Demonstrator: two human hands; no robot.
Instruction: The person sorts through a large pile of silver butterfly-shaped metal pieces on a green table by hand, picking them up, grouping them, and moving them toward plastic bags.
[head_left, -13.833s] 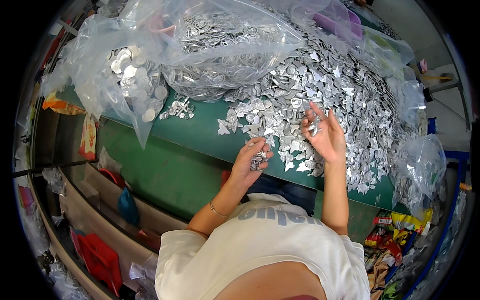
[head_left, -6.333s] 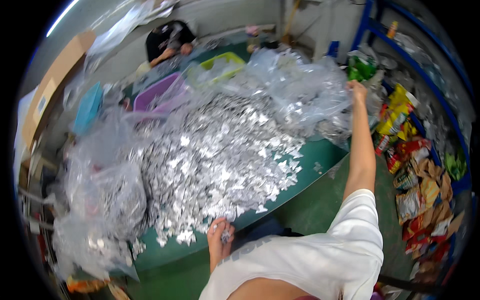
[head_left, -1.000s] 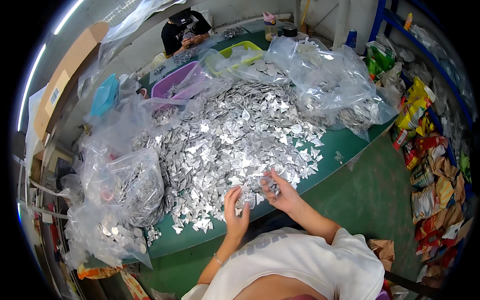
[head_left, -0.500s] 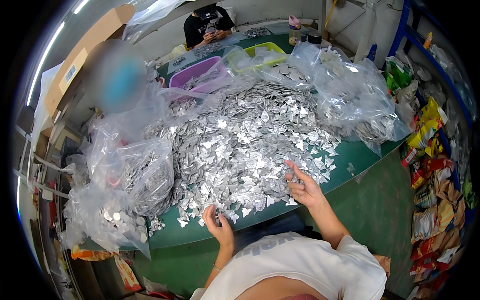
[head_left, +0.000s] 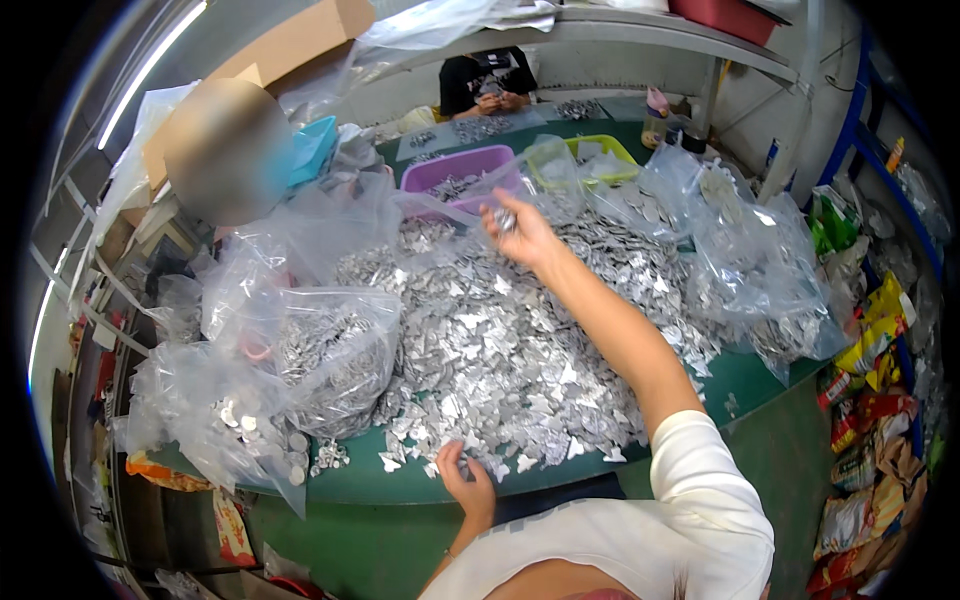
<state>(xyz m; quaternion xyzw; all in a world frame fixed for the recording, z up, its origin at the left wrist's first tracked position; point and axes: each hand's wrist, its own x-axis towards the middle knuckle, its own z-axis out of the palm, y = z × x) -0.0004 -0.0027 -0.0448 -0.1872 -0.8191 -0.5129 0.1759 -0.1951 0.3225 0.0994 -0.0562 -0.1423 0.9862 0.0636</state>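
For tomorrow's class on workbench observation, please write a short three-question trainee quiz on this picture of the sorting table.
1. True or false: the right hand is stretched out over the heap of small silvery metal pieces toward the purple plastic tub.
2. Where is the left hand? A) at the heap's near edge B) inside a clear plastic bag C) on the yellow-green tray
3. What colour is the table top?

Key: 1 true (its fingers pinch a few silvery pieces); 2 A; 3 green.
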